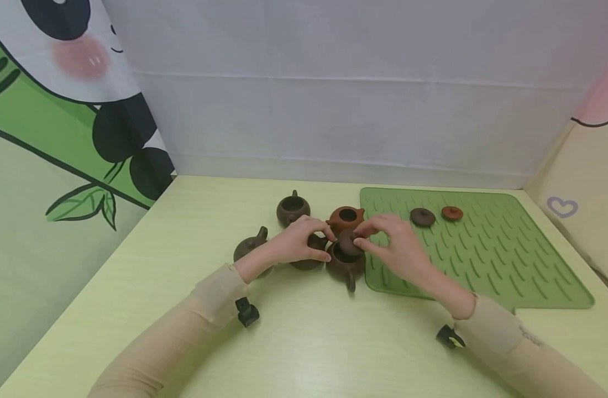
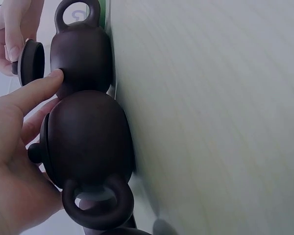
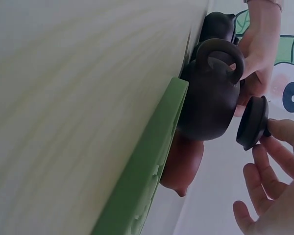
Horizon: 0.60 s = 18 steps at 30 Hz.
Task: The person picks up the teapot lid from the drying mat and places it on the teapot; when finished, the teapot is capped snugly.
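Observation:
My right hand (image 1: 401,249) pinches a dark brown teapot lid (image 1: 350,242) by its knob. Tilted in the right wrist view, that lid (image 3: 253,122) hangs just off the mouth of an open dark teapot (image 1: 345,270). With thumb and fingers, my left hand (image 1: 299,243) holds this teapot at its spout side; the thumb touches the body (image 2: 83,54) in the left wrist view. Beneath the left hand stands another dark teapot (image 2: 88,142) with its lid on, partly covered by the hand in the head view.
Behind stand an open dark teapot (image 1: 293,210) and an open reddish-brown one (image 1: 345,221). Another dark teapot (image 1: 246,249) is at the left, partly behind my forearm. On a green ridged mat (image 1: 483,265) lie a dark lid (image 1: 422,217) and a reddish lid (image 1: 452,213).

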Available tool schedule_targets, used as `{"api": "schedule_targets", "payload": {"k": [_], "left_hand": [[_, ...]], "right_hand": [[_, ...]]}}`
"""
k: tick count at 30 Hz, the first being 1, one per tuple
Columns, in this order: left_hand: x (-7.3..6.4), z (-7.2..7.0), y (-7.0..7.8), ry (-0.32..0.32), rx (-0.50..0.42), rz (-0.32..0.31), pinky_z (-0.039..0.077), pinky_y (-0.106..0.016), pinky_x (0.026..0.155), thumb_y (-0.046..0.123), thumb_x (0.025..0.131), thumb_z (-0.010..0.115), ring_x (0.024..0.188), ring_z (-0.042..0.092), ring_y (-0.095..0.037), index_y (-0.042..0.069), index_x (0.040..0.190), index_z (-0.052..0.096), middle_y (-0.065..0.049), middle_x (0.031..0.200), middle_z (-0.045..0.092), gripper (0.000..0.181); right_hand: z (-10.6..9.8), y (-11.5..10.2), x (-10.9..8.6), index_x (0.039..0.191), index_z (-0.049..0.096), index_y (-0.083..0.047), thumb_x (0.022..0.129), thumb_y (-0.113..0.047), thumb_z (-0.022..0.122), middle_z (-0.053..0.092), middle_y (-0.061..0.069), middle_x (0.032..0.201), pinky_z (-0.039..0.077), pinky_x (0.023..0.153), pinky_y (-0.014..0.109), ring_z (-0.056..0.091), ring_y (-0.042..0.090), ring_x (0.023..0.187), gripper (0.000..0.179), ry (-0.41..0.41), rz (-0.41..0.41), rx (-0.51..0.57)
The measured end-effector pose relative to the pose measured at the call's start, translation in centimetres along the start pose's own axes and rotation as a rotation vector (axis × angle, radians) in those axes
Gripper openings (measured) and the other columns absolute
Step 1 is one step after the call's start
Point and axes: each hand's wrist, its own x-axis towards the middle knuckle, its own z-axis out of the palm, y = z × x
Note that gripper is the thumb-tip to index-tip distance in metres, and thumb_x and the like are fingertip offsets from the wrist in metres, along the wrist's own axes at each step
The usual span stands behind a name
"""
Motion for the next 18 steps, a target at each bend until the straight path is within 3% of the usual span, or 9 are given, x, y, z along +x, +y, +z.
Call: {"api": "schedule_targets", "payload": {"k": [12,18], "left_hand": [[0.02,0.15,-0.05,0.003,-0.009,-0.01,0.039,-0.041,0.104,0.027,0.081,0.082,0.113,0.06,-0.018,0.016,0.107,0.07,0.004,0.111,0.072,0.031],[0.08,0.2,-0.07,0.005,-0.024,-0.012,0.039,-0.04,0.102,0.027,0.081,0.082,0.112,0.059,-0.018,0.016,0.106,0.07,0.003,0.111,0.073,0.03]], "right_hand": [[0.65,-0.27,0.16,0.098,0.073,-0.018,0.085,-0.022,0.078,0.072,-0.004,0.09,0.051,0.084,0.045,0.065,0.018,0.088,0.014,-0.077,0.027,-0.025],[0.77,-0.56,0.26,0.097,0.073,-0.02,0.085,-0.025,0.078,0.071,-0.005,0.089,0.046,0.087,0.043,0.064,0.02,0.091,0.013,-0.111,0.064,-0.068]]}}
